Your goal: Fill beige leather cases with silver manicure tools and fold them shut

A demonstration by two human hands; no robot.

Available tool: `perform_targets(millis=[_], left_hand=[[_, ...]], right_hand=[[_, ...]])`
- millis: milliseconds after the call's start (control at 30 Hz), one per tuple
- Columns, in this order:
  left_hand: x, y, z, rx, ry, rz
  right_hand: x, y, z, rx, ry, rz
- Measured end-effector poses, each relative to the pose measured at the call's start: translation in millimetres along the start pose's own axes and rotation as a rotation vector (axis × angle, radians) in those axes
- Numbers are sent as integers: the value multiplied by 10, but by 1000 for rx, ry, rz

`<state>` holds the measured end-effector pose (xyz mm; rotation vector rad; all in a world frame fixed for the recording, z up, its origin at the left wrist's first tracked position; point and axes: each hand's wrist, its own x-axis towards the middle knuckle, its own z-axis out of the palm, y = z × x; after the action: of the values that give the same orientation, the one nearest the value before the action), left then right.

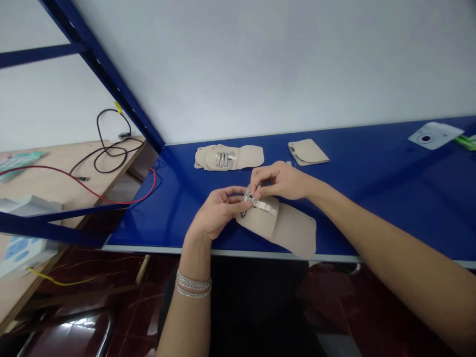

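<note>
A beige manicure case (pixel 260 221) lies unfolded on the blue table near its front edge, with a white elastic strap (pixel 266 207) sewn across one panel. My left hand (pixel 219 210) grips the case's left side, thumb on top by the strap. A shiny metal nail clipper (pixel 244 210) sits beside that thumb, at the strap's left end. From above, my right hand (pixel 280 181) pinches a second small metal tool, seemingly another nail clipper, at the strap; its fingers hide most of it. The loops farther right along the strap hold no tools.
Behind are stacked open cases (pixel 250 156) with metal tools in the top one, and a folded case (pixel 309 151). A white object with a dark round centre (pixel 436 136) lies far right. At left, a red cable (pixel 85 187) crosses the blue frame; a wooden table (pixel 107 168) carries a black cable.
</note>
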<state>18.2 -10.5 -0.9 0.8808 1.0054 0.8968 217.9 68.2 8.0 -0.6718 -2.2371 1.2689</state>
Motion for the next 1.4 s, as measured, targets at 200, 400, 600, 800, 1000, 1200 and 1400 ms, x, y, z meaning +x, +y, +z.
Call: perform_targets(millis=[200,400,600,800,1000,1200,1400], left_hand=[[7,-7,8,39,41,20],[27,-23,9,42,124,85],[41,-36,-3,64,152,129],[48,-49,-10,95,163,137],[59,-56,-10,71,140,139],[58,-61,-8,85,145,134],[54,-75,-10,108,145,131]], right_hand=[[-3,-21,29,6,4,-15],[1,-11,28,37,150,33],[4,62,7,90,171,56],[3,33,-8,37,63,44],[10,7,12,18,69,69],[16,35,13,25,99,98],[20,85,-2,20,96,91]])
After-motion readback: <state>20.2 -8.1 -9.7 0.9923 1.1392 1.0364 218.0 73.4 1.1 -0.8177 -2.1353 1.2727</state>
